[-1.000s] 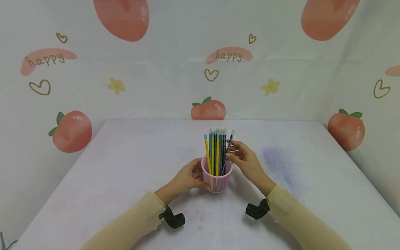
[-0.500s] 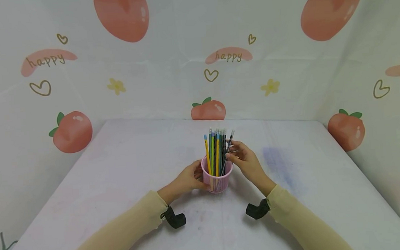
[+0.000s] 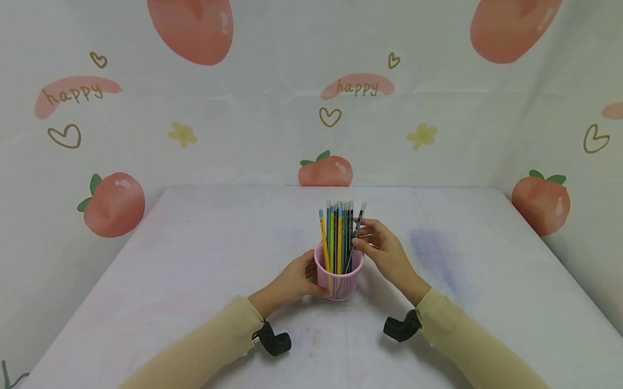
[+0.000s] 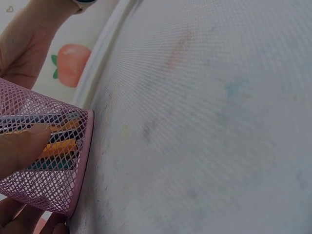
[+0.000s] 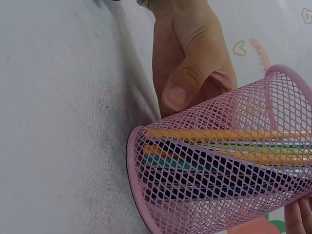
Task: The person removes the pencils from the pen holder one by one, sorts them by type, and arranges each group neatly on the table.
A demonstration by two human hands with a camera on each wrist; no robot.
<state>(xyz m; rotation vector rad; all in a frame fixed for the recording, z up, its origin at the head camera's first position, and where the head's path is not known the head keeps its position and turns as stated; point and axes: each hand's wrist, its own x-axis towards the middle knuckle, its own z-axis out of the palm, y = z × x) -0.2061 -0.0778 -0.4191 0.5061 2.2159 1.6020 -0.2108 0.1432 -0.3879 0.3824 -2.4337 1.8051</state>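
A pink mesh pencil cup [image 3: 340, 288] stands upright on the table, holding several yellow, green and black pencils [image 5: 209, 175]. My left hand [image 3: 290, 284] grips the cup's left side, its thumb [image 4: 24, 148] across the mesh and its fingers round the far side. At the cup's right rim, my right hand [image 3: 387, 254] pinches a dark pencil [image 3: 362, 212] that leans right, its lower end inside the cup. Only the right fingertips [image 5: 298, 217] show at the edge of the right wrist view.
The white table [image 3: 213, 235] carries a faint blue stain [image 3: 433, 255] right of the hands. A white cloth wall [image 3: 264, 103] printed with peaches and hearts encloses the back and sides. Each wrist wears a small black camera [image 3: 402, 326].
My left hand has shifted slightly rightward, its thumb a little further round the cup. My right hand, the cup and the pencils stay practically where they were.
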